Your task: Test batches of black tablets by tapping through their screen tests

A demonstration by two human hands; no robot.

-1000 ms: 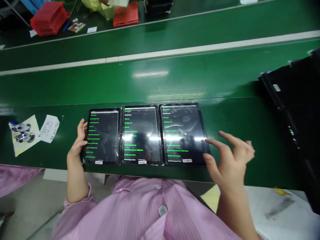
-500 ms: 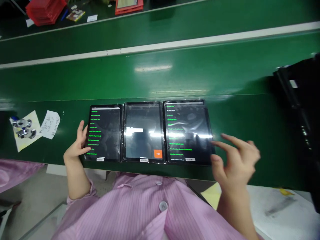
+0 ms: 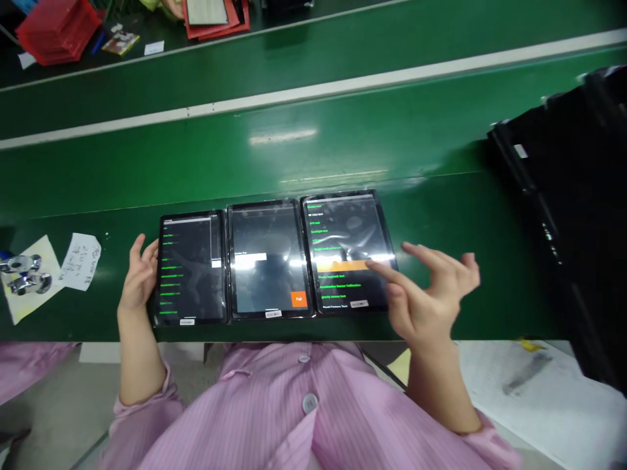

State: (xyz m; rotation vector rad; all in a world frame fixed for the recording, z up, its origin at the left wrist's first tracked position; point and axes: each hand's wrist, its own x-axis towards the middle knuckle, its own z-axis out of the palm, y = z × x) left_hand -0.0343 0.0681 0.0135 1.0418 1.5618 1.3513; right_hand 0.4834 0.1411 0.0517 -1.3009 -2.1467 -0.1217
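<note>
Three tablets lie side by side on the green bench. My right hand reaches over the right tablet, its index fingertip at an orange-highlighted row in a list of green text. That hand holds nothing, and its fingers are apart. At the left edge of the left tablet, my left hand rests with loosely bent, separated fingers and no object in it. Green lines and a pale panel at the upper right show on that screen. Between them, the middle tablet displays a white bar and an orange "Fail" button.
Black stacked cases or devices stand on the right. On the left lie a handwritten note and shiny metal parts on yellowish paper. Red folders are across the bench, where part of another person's hand shows. White paper lies lower right.
My right index finger has moved left onto the right tablet, where a row has turned orange. My left thumb has come off the left tablet's screen, whose display has shifted. The view has turned slightly.
</note>
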